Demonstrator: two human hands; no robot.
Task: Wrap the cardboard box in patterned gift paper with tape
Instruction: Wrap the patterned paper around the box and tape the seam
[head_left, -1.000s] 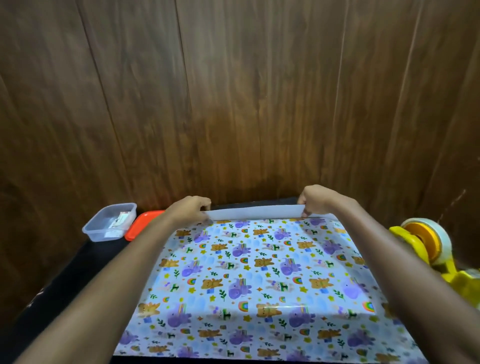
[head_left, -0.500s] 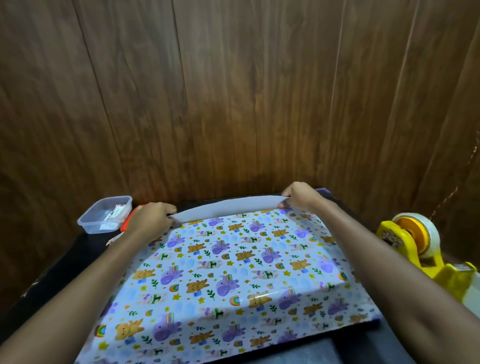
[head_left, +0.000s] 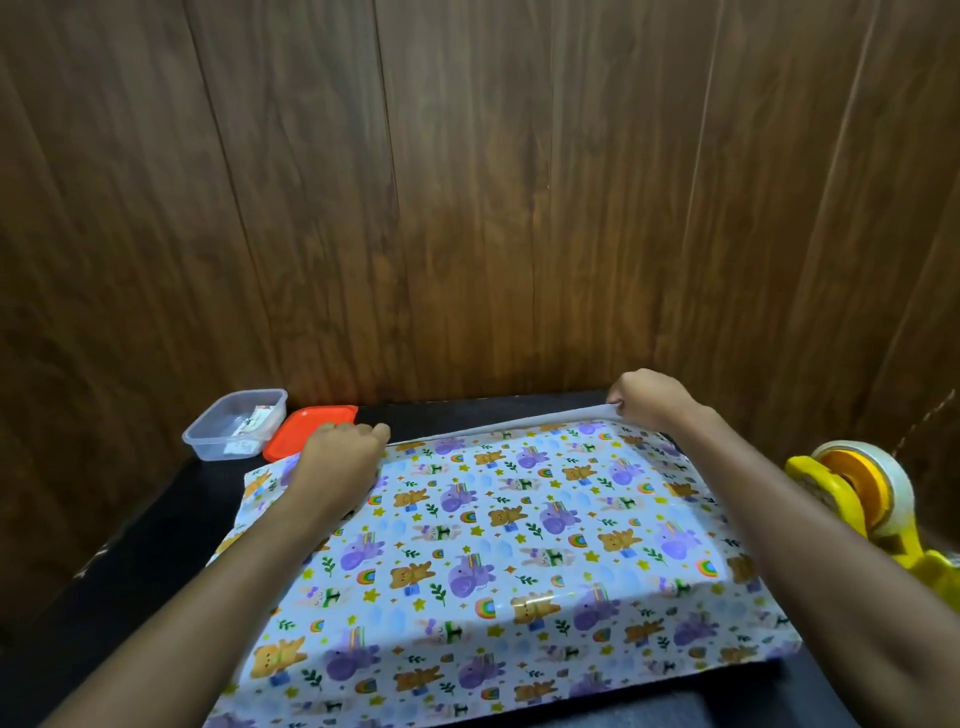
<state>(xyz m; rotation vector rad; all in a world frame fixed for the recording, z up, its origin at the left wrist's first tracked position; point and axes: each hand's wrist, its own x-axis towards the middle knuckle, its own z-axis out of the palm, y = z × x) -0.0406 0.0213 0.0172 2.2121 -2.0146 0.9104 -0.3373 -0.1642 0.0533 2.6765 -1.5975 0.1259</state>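
Observation:
The patterned gift paper (head_left: 498, 540), white with bears and purple animals, lies draped over a raised flat shape on the black table (head_left: 156, 530); the cardboard box itself is hidden under it. My left hand (head_left: 340, 457) rests on the paper's far left corner with its fingers curled at the far edge. My right hand (head_left: 649, 402) pinches the far right edge, which is lifted and shows its white underside. A yellow tape dispenser (head_left: 857, 499) with a roll of clear tape stands at the right.
A clear plastic container (head_left: 234, 423) with small items sits at the far left, its orange lid (head_left: 306, 428) lying beside it. A wooden panel wall (head_left: 467, 208) rises right behind the table. The paper's near edge hangs at the table's front.
The paper has shifted on the table and its far edge has come down toward the surface. My left hand has dropped lower onto the paper; my right hand stays raised with the edge.

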